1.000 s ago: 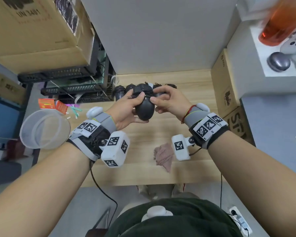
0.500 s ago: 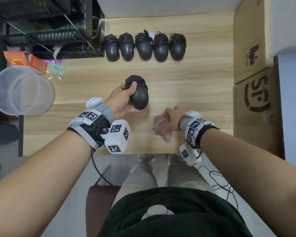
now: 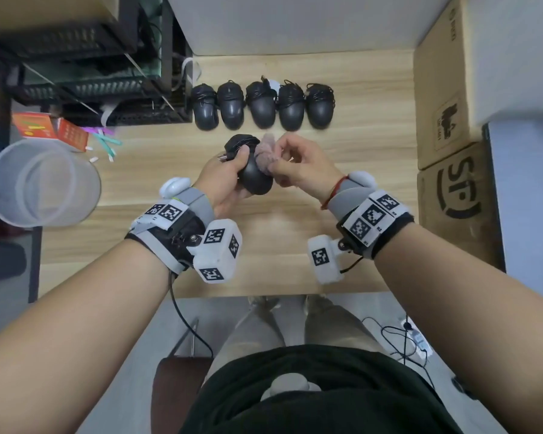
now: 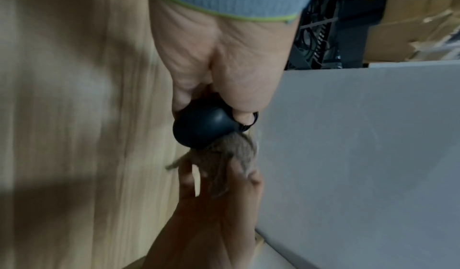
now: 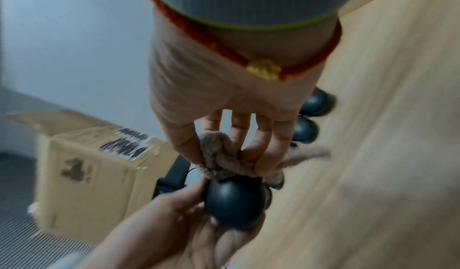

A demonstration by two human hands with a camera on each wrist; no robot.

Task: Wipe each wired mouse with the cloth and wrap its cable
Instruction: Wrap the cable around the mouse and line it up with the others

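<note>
Left hand (image 3: 223, 180) raised above the tabletop (image 3: 351, 145), grip curled round the black mouse (image 3: 254, 178), thumb over its wrapped cable (image 3: 240, 142); mouse long axis runs near-to-far, cable end away from the person; right hand (image 3: 298, 161) pinches the cloth (image 3: 265, 153) against the mouse's right side.

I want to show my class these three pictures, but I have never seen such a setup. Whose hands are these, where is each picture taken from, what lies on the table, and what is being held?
No machine here: a person wears cameras on the head and both wrists. The wide picture looks down from the head; the other two look along each hand. The left hand grips a black mouse with its cable wound around it. The right hand holds a brownish cloth against it. Five more mice lie in a row on the wooden table.
</note>
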